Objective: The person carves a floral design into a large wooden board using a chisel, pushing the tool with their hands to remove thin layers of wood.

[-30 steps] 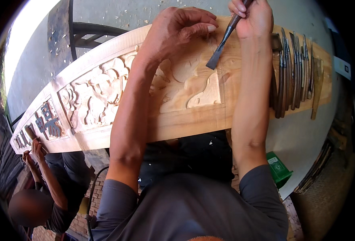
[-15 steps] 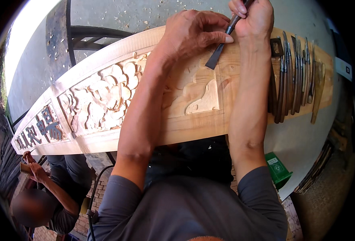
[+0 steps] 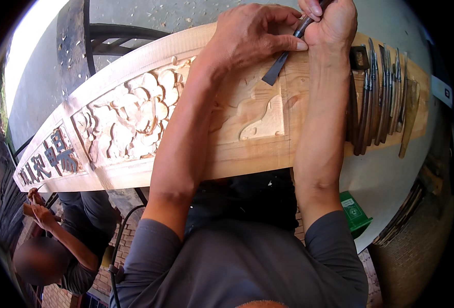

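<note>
My right hand (image 3: 329, 23) grips the handle of a flat-bladed chisel (image 3: 275, 69), held diagonally over the pale wooden board (image 3: 221, 159) with its blade pointing down-left. My left hand (image 3: 257, 33) is closed at the chisel's neck, thumb lying against the metal and fingers curled, partly hidden. Beneath the blade is a shallow, partly carved panel (image 3: 263, 118). To the left, deeper relief carving (image 3: 139, 113) of rounded shapes fills another panel, beside dark carved characters (image 3: 62, 151) at the board's tapered end.
A row of chisels (image 3: 378, 97) and a dark block (image 3: 359, 57) lie on the board's right part, over a grey tabletop (image 3: 370, 174). A green bin (image 3: 355, 215) stands below. A co-worker (image 3: 78, 236) holds a tool at the lower left; a dark cable (image 3: 119, 241) hangs nearby.
My left hand has moved right onto the chisel's neck. My right hand has shifted slightly right with the chisel. The co-worker's hands have lowered from the board's left end.
</note>
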{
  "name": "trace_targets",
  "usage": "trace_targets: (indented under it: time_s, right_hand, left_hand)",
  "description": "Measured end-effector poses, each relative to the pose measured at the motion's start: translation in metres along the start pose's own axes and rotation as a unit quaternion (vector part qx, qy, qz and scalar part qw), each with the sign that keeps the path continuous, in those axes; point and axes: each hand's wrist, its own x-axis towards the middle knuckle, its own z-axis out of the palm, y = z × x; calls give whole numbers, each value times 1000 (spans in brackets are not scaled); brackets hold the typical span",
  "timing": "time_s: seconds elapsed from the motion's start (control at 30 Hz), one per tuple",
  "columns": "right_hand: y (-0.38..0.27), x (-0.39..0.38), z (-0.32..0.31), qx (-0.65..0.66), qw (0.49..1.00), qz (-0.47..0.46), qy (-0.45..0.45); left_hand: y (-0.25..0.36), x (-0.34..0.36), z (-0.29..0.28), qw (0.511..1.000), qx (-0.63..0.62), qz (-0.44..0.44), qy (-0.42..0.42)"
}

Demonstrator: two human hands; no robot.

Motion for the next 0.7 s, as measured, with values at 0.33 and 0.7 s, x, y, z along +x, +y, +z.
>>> trace_targets:
  time_s: [0.33, 0.7]
  right_hand:
    - [-1, -5, 3, -23, 1000, -15, 15]
    - [11, -7, 11, -27, 1000, -7, -2]
  left_hand:
    - [-2, -4, -5, 996, -79, -11, -32]
    - [7, -3, -17, 998, -37, -27, -49]
